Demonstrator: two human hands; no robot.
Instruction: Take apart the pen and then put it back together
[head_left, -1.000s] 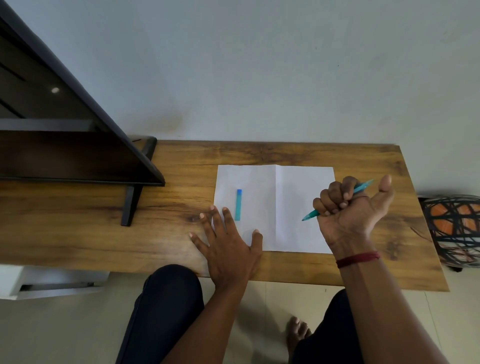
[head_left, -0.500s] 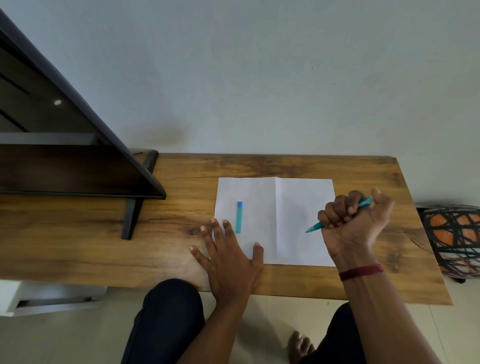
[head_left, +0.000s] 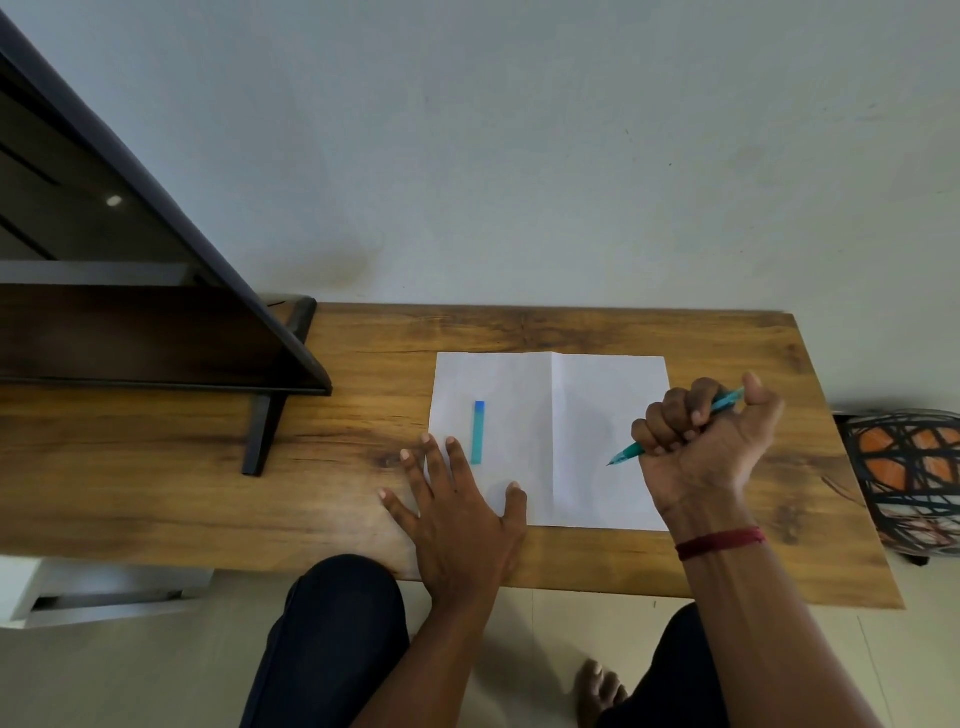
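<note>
Fisted around the teal pen (head_left: 675, 428), the right hand (head_left: 711, 452) keeps its grip clamped on the barrel, tip aimed down-left over the white paper (head_left: 597, 415). Pen cap (head_left: 478, 432) lies on the sheet's left half — beside it the left hand (head_left: 457, 514) rests flat, fingers spread, on the wooden bench (head_left: 337, 457).

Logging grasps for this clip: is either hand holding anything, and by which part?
The right hand holds the teal pen body in a fist around its middle, tip and rear end sticking out. The left hand lies flat, holding nothing; the cap lies loose on the paper.
</note>
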